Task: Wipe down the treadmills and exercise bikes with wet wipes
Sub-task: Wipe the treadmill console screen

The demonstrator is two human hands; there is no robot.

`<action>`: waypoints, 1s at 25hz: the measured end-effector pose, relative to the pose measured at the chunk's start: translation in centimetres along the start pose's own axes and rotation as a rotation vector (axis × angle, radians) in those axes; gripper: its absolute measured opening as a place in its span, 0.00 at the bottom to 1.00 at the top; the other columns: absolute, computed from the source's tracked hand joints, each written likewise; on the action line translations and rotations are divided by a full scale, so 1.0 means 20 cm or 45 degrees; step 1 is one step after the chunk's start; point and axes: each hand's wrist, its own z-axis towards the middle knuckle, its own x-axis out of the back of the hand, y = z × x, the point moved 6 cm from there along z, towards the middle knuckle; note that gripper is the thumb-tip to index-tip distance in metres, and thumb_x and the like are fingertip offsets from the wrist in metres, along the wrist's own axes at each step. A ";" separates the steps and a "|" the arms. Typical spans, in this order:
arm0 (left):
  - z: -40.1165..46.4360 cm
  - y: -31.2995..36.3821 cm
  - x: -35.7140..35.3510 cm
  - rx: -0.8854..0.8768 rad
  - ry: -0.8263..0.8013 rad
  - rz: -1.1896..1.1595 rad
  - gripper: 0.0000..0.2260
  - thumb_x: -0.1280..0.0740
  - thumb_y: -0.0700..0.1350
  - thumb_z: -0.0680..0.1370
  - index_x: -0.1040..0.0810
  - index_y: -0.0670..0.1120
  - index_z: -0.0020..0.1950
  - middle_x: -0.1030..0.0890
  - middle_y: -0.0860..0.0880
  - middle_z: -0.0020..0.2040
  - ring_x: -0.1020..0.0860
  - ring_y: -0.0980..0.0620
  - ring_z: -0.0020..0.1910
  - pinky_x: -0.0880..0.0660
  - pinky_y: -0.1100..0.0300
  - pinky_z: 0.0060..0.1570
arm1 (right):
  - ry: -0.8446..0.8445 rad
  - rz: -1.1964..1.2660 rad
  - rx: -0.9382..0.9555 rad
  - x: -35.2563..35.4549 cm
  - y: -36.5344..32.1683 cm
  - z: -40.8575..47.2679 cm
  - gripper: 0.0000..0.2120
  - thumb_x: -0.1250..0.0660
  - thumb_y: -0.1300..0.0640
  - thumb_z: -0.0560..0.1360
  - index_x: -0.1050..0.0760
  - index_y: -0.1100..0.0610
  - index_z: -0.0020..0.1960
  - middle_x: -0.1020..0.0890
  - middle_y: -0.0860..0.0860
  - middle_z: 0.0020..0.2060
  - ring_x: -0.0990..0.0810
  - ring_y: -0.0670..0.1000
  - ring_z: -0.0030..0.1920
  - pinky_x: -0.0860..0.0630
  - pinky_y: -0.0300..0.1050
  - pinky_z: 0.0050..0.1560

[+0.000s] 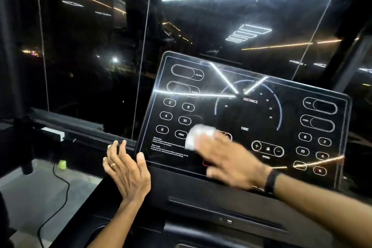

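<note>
The treadmill's glossy black console screen fills the middle of the head view, printed with white buttons, DISTANCE and TIME. A white wet wipe lies flat against the lower middle of the screen. My right hand, blurred with motion, presses the wipe onto the glass with straight fingers; a black band sits on that wrist. My left hand hovers open beside the console's lower left corner, its thumb near the edge, a gold ring on one finger. It holds nothing.
Dark glass windows rise behind the console, reflecting ceiling lights. A black cable trails over the grey floor at lower left, near a small yellow-green object. The black console base with a slot and ports lies below the screen.
</note>
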 end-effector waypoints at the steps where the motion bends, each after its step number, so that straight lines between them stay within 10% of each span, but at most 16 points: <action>1: 0.00 0.00 0.00 -0.001 -0.006 -0.008 0.25 0.44 0.49 0.78 0.33 0.36 0.71 0.35 0.38 0.73 0.38 0.38 0.75 0.48 0.40 0.74 | -0.125 -0.034 0.224 -0.08 -0.18 -0.12 0.32 0.47 0.43 0.84 0.47 0.59 0.81 0.42 0.55 0.80 0.51 0.52 0.81 0.58 0.55 0.80; 4: -0.02 0.03 0.00 -0.060 -0.001 -0.034 0.25 0.44 0.50 0.78 0.34 0.36 0.71 0.35 0.37 0.73 0.38 0.37 0.75 0.49 0.39 0.74 | -0.100 -0.203 0.184 -0.02 0.04 -0.24 0.29 0.51 0.41 0.84 0.41 0.55 0.80 0.39 0.52 0.79 0.46 0.49 0.80 0.55 0.56 0.79; 9: -0.09 0.25 -0.01 -0.191 -0.016 -0.184 0.25 0.43 0.48 0.77 0.34 0.35 0.71 0.36 0.37 0.73 0.42 0.38 0.77 0.50 0.40 0.75 | 0.218 0.130 -1.053 0.19 0.53 -0.35 0.32 0.57 0.42 0.83 0.49 0.58 0.81 0.45 0.55 0.80 0.50 0.52 0.81 0.63 0.54 0.79; 14: -0.18 0.53 -0.05 -0.478 -0.117 -0.354 0.25 0.43 0.48 0.76 0.34 0.36 0.70 0.35 0.36 0.73 0.43 0.39 0.77 0.54 0.43 0.76 | -0.064 0.028 -0.411 -0.23 -0.24 -0.78 0.31 0.52 0.39 0.84 0.46 0.56 0.81 0.43 0.52 0.80 0.49 0.50 0.80 0.54 0.55 0.79; 19: -0.37 0.72 -0.14 -0.634 -0.169 -0.380 0.24 0.44 0.49 0.76 0.33 0.37 0.69 0.35 0.36 0.72 0.42 0.37 0.76 0.52 0.41 0.75 | 0.139 0.307 -1.820 -0.30 -0.02 -1.27 0.33 0.61 0.42 0.82 0.42 0.59 0.79 0.49 0.52 0.81 0.52 0.53 0.81 0.60 0.60 0.78; 25: -0.50 0.94 -0.22 -0.703 -0.130 -0.495 0.24 0.46 0.50 0.79 0.33 0.36 0.69 0.34 0.35 0.71 0.43 0.40 0.77 0.50 0.39 0.74 | 0.165 0.400 -0.948 -0.18 -0.40 -0.59 0.30 0.49 0.44 0.84 0.49 0.57 0.81 0.49 0.50 0.81 0.58 0.48 0.81 0.53 0.56 0.77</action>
